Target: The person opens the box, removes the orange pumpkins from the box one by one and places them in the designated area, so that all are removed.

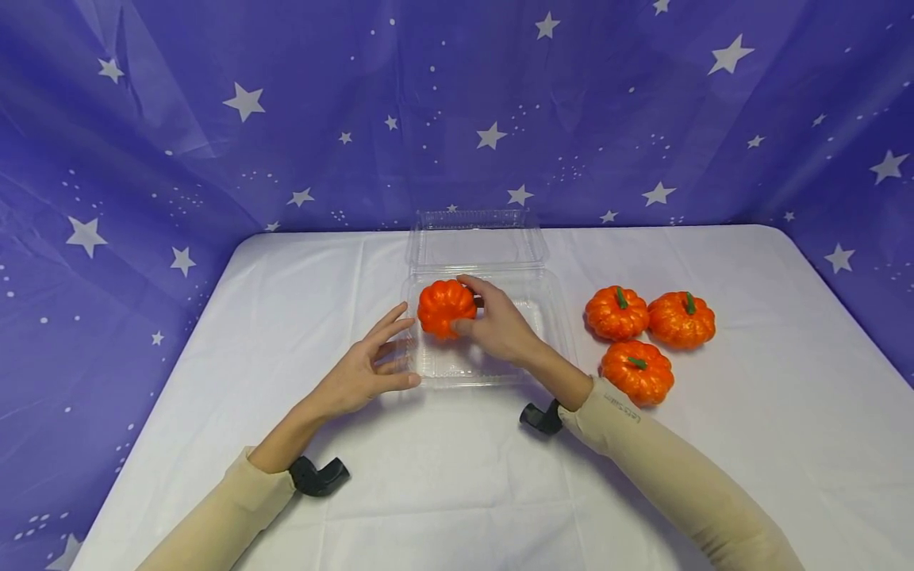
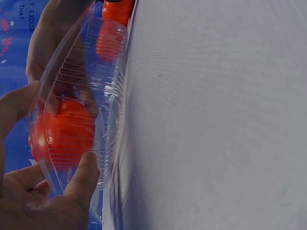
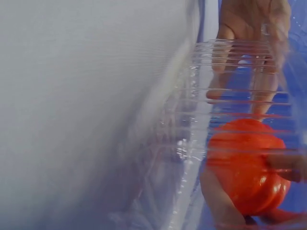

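My right hand (image 1: 500, 323) holds a small orange toy pumpkin (image 1: 446, 308) by its right side, thumb in front and fingers behind. The pumpkin is over the left part of a clear plastic clamshell container (image 1: 524, 373), whose lid (image 1: 478, 238) is folded back behind it. Through the container's ribbed wall, the right wrist view shows fingers around the pumpkin (image 3: 249, 167). At the container's left side is my left hand (image 1: 357, 373), its fingers spread and fairly straight. In the left wrist view its thumb (image 2: 85, 179) lies against the ribbed wall.
To the right of the container sit three more orange pumpkins with green stems: one at the back left (image 1: 616, 314), one at the back right (image 1: 681, 320) and one in front (image 1: 638, 374). A white cloth (image 1: 428, 492) covers the table. Behind hangs a purple star-patterned curtain (image 1: 400, 79).
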Tool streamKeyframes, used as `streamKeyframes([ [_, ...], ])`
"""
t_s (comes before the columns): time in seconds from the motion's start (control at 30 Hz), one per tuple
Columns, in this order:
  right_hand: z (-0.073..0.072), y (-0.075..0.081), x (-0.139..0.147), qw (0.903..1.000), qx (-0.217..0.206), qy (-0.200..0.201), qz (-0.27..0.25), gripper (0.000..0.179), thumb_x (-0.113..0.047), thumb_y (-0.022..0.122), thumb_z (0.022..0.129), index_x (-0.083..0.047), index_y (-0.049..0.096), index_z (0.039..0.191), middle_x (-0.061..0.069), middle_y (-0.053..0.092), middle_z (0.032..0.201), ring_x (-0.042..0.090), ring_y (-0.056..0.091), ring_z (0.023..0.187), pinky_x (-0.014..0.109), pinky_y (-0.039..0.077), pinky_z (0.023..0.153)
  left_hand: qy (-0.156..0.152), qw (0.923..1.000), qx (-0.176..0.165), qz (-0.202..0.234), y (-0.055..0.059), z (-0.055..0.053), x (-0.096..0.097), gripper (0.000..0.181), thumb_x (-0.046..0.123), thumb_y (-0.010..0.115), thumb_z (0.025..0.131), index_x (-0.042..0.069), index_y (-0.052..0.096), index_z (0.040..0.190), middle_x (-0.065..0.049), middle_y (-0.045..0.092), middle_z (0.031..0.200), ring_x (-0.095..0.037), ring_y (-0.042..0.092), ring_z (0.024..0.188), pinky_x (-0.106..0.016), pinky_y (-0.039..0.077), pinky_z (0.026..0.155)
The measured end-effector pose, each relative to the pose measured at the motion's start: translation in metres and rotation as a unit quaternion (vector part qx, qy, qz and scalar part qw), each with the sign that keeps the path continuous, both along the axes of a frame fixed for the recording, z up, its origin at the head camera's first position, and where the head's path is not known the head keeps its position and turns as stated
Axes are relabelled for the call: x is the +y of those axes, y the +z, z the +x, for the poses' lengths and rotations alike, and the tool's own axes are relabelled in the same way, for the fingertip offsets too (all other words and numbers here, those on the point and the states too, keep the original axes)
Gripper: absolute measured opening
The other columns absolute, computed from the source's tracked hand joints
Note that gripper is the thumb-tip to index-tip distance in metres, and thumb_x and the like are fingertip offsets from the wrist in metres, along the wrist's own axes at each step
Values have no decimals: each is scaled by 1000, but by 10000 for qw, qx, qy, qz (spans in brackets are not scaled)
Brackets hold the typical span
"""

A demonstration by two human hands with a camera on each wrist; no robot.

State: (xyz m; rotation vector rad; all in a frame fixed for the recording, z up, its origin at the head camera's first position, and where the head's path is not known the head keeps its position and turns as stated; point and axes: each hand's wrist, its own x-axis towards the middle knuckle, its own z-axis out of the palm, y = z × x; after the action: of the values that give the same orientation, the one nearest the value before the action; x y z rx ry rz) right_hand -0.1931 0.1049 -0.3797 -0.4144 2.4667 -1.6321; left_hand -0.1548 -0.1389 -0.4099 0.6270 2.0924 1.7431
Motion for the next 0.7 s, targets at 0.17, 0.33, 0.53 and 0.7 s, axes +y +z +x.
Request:
streamKeyframes([
  [0.17,5,8,4,9996,123,-251,16,62,-4,72,82,-1,49,139,12,57,127,29,53,115,49,43,103,4,10000,-24,-2,0,0,-1,84,5,78,84,-2,29,153,4,8,165,-41,32,140,-38,42,106],
  [0.33,13,15,11,9993,254,-179,-227,59,-2,72,83,-6,48,137,11,57,128,30,54,118,48,45,101,-4,10000,-32,13,1,0,-1,84,5,78,84,-2,29,153,2,7,165,-41,32,140,-39,42,106],
  [0.53,28,20,22,9976,485,75,-484,61,7,71,84,-6,46,138,15,55,131,32,56,120,46,45,103,-26,10000,-21,42,-1,0,-1,84,4,78,84,-3,29,152,-2,5,165,-41,31,140,-37,42,106],
  [0.7,40,22,28,9977,392,187,-519,66,8,69,86,-6,40,144,17,51,135,33,52,124,44,53,96,5,10000,6,4,-2,0,-3,85,5,79,84,-4,29,152,-2,5,165,-42,31,140,-38,42,106],
])
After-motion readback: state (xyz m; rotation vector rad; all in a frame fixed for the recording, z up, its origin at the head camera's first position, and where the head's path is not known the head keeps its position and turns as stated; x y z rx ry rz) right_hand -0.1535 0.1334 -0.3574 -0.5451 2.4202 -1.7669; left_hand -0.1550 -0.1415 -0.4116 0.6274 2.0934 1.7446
